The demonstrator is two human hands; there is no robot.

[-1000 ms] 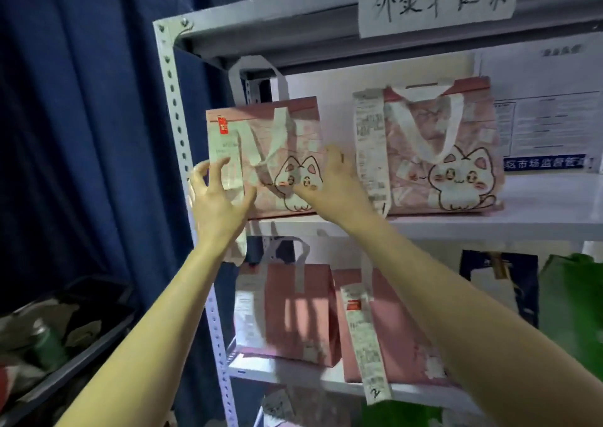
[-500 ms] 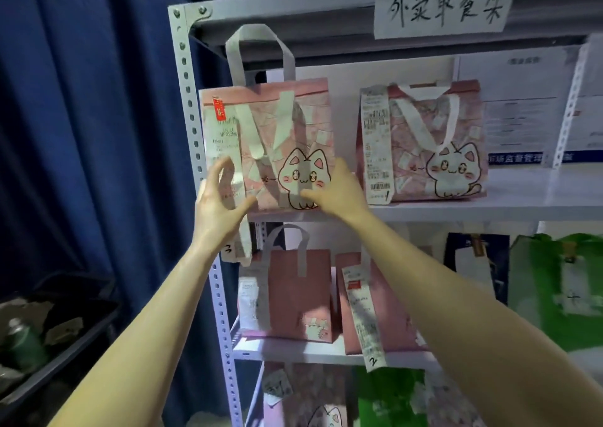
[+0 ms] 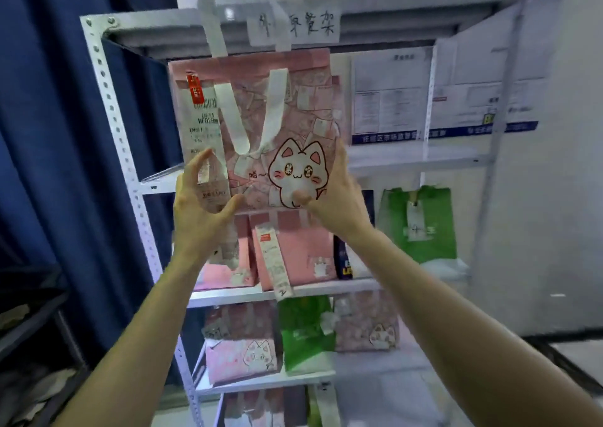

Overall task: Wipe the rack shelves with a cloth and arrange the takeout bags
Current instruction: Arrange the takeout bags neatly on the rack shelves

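A pink takeout bag [image 3: 257,123] with a white cat drawing, white handles and a receipt on its left side hangs in the air in front of the grey metal rack [image 3: 107,107]. My left hand [image 3: 199,211] grips its lower left corner over the receipt. My right hand [image 3: 332,198] grips its lower right corner, thumb on the cat. The bag covers the left part of the upper shelf [image 3: 414,162]. No cloth is in sight.
Lower shelves hold pink bags [image 3: 293,250], green bags [image 3: 421,227] and a dark blue bag [image 3: 342,260]. A dark blue curtain [image 3: 49,133] hangs left of the rack, with a dark bin [image 3: 29,328] of scraps below it. Paper notices [image 3: 385,97] cover the wall behind.
Both hands have lifted the pink cat bag off the upper shelf and pulled it toward me. The view has drawn back, showing more lower shelves.
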